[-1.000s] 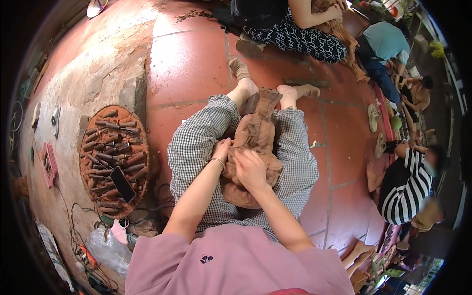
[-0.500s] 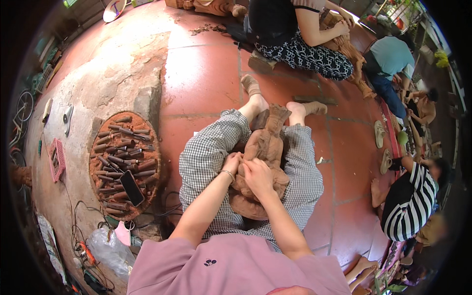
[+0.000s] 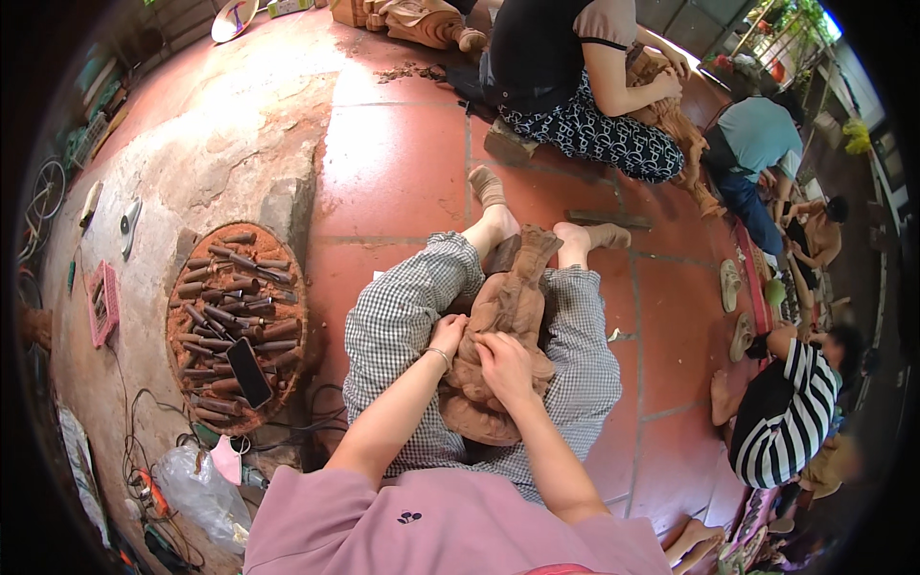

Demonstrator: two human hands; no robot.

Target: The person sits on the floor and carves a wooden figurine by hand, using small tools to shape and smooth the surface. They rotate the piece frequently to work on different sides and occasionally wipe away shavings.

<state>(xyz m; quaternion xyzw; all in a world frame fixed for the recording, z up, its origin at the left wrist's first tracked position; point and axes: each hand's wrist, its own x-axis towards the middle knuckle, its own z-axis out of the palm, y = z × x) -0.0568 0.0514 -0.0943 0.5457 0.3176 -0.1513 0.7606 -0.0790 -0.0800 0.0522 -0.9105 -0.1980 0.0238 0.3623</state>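
A brown carved wooden statue [image 3: 500, 311] lies lengthwise between my legs, its narrow end pointing away from me. At its left side my left hand [image 3: 448, 335] is closed, fingers curled against the wood. My right hand [image 3: 506, 366] rests on top of the carving, its fingers bent and pressed together. Whether a small thing is pinched in it I cannot make out. Beside the statue's far end, between my feet, is a dark wooden block [image 3: 501, 256]. My checked trouser legs [image 3: 393, 331] flank the statue.
To the left sits a round tray [image 3: 251, 419] of sawdust and several wood-handled carving tools, with a phone [image 3: 250, 372] on top. Cables [image 3: 139, 441] and a plastic bag [image 3: 201, 489] lie nearer. Ahead, a person [image 3: 537, 57] holds another carving [image 3: 685, 144]; someone in stripes [image 3: 786, 417] sits right.
The whole view has shifted slightly, with the scene sitting lower. My hands, close together before, are now a little farther apart on the statue; the right one has drawn slightly toward me.
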